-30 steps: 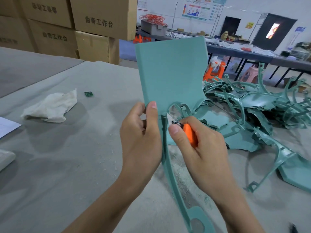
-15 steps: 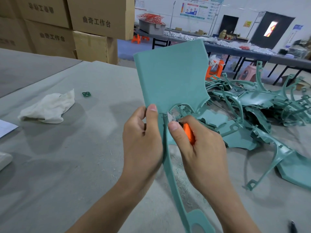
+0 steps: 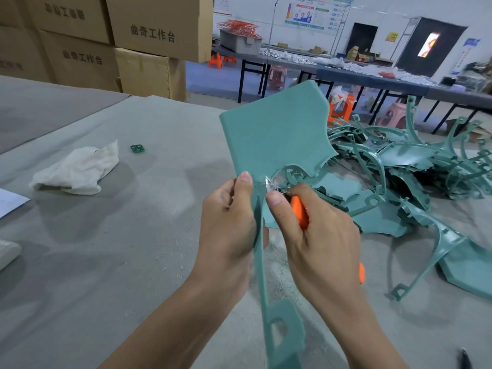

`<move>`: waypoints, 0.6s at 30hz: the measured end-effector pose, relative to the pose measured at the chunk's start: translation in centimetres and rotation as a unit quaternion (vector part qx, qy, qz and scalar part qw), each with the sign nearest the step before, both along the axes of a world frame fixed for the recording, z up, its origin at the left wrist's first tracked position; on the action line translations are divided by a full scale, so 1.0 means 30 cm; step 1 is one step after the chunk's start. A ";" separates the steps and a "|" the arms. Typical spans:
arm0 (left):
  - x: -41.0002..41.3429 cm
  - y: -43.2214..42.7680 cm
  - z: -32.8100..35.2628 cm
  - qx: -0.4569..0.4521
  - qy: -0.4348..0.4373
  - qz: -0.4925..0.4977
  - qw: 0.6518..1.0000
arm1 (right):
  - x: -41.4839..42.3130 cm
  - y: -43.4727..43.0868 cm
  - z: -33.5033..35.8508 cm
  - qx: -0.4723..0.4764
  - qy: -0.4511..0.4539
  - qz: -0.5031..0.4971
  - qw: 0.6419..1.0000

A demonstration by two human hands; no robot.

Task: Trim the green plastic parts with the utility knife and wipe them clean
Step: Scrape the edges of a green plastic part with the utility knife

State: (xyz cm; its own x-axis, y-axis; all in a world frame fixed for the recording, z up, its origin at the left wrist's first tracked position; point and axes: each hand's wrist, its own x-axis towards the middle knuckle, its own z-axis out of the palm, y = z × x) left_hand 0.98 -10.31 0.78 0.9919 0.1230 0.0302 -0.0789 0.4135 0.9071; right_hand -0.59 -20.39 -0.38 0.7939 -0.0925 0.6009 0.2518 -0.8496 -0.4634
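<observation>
I hold a green plastic part (image 3: 277,139) upright above the table: a broad flat panel on top with a long thin arm running down to a looped end. My left hand (image 3: 229,222) grips the arm just below the panel, thumb on its edge. My right hand (image 3: 316,235) grips an orange utility knife (image 3: 299,211), its blade tip against the notch at the panel's lower edge, where thin plastic shavings curl. A crumpled white cloth (image 3: 77,169) lies on the table to the left.
A heap of green plastic parts (image 3: 415,177) covers the table on the right. A small green piece (image 3: 137,148) lies near the cloth. Shavings litter the grey table (image 3: 119,235). Cardboard boxes (image 3: 127,49) stack at the back left. White paper (image 3: 10,202) sits at the left edge.
The held part has tilted, its panel leaning further right and lower in view. Both hands keep their grips, with the knife still at the notch.
</observation>
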 end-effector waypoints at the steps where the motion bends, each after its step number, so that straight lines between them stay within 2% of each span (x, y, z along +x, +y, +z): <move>1: 0.000 0.001 0.000 -0.010 0.008 -0.008 1.000 | 0.001 0.000 0.000 0.000 -0.004 0.001 1.000; 8: -0.008 0.002 0.007 -0.060 0.044 -0.050 0.996 | 0.020 -0.037 0.012 -0.033 -0.017 -0.020 0.999; 11: -0.004 0.006 0.012 -0.058 0.035 -0.029 0.997 | 0.024 -0.054 0.010 -0.007 -0.021 0.033 0.999; 14: 0.004 0.014 0.018 -0.035 0.007 0.006 0.999 | 0.021 -0.053 0.014 0.043 -0.017 0.098 0.994; 18: 0.008 0.017 0.001 0.051 -0.069 0.066 0.994 | 0.018 -0.057 0.034 0.184 -0.002 0.169 0.968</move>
State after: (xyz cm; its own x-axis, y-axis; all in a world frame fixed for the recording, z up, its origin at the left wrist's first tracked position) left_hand 1.22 -9.81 0.82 0.9528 0.2413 0.1841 -0.2533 0.2979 0.9204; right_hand -0.04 -22.10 0.64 0.8135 -0.0356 0.5805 0.4898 -0.4963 -0.7168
